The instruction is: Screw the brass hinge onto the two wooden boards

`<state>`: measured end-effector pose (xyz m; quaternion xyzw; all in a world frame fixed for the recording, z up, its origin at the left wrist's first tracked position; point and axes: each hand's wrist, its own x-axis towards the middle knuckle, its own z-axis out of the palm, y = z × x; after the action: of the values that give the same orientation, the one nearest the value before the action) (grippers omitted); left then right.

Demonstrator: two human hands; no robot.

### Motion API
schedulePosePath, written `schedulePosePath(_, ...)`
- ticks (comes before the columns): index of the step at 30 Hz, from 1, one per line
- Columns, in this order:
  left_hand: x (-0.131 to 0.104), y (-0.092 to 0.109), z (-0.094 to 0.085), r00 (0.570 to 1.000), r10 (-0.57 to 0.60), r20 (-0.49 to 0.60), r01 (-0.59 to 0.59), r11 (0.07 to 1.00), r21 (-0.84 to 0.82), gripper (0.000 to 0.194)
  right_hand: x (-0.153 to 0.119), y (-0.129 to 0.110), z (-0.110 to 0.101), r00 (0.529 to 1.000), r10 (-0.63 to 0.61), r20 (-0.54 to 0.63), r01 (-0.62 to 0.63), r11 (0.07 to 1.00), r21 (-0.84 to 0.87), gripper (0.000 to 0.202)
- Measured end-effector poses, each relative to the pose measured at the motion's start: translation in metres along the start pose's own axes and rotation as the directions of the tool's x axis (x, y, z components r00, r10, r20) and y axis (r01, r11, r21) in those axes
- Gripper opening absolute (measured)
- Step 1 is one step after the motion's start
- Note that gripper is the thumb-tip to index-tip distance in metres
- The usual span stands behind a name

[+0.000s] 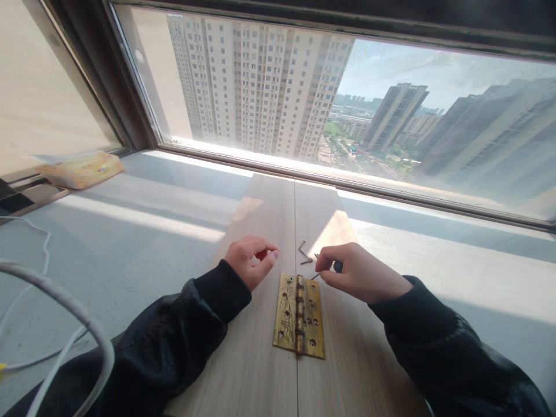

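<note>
A brass hinge [299,315] lies open across two boards' seam, between the hands, seemingly unfastened. The right hand [358,272] pinches a screw [315,276]; the left hand [252,260] curls loosely, empty. Spare screws [304,255] lie just beyond.

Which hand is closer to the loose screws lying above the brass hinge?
Right. The right hand has its fingertips just beside the loose screws, on their right. The left hand is further off, on their left.

Brass-gold hinge [299,315], pale wood-grain boards [260,359], black sleeves [182,330], white cable [65,307]
</note>
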<state>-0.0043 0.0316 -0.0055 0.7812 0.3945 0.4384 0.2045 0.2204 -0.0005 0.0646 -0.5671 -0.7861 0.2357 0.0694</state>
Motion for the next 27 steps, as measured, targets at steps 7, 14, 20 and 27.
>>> schedulePosePath(7,0.000,0.000,0.001,1.000,0.001,0.004,-0.001,1.000,-0.007,0.018,0.001,0.003,0.001,0.999,0.008,0.048,-0.006,1.000,-0.030,0.011)
schedulePosePath(14,-0.001,0.000,0.000,1.000,0.005,0.000,-0.005,1.000,-0.010,0.018,0.002,0.002,0.006,0.999,-0.028,0.047,0.031,0.998,-0.054,0.008)
schedulePosePath(20,0.000,0.001,0.001,1.000,0.007,-0.003,-0.007,1.000,-0.001,0.017,0.003,0.003,0.009,0.998,-0.067,0.016,0.068,0.996,-0.060,0.006)
schedulePosePath(27,0.001,0.001,0.001,1.000,0.010,-0.004,-0.010,1.000,0.006,0.017,0.003,0.005,0.012,0.996,-0.094,-0.012,0.093,0.995,-0.041,0.008)
